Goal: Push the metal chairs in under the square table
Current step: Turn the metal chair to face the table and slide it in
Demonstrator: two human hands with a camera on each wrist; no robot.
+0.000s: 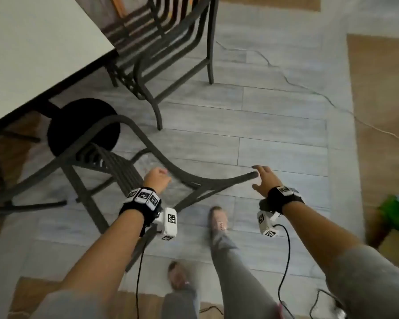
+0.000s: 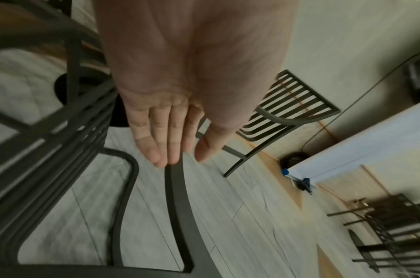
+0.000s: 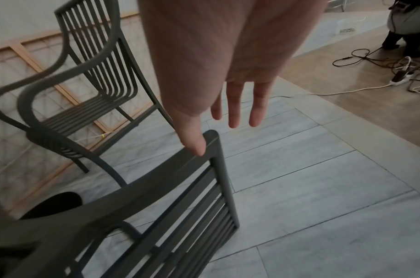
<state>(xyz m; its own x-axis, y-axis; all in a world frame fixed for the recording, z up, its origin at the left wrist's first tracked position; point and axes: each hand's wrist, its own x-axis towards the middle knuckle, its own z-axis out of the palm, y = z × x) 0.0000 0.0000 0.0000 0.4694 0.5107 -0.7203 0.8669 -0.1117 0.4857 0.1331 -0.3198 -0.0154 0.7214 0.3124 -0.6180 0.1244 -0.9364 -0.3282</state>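
Here the nearer metal chair (image 1: 115,162) stands at the corner of the square table (image 1: 32,54), its slatted seat partly under the white surface and its curved top rail (image 1: 205,183) toward the person. The left hand (image 1: 158,179) is at the rail's left part; in the left wrist view its straight fingers (image 2: 156,139) lie together with the tips against the rail, so this grip is open and holds nothing. The right hand (image 1: 264,180) is spread at the rail's right end, thumb (image 3: 194,143) touching the corner of the backrest, the other fingers straight and off the metal: an open grip too. A second metal chair (image 1: 168,49) stands farther along the table's edge, its seat partly beneath it. A black round base (image 1: 83,127) sits on the grey tiled floor (image 1: 274,125) under the table, and a thin cable (image 1: 286,77) trails over the tiles.
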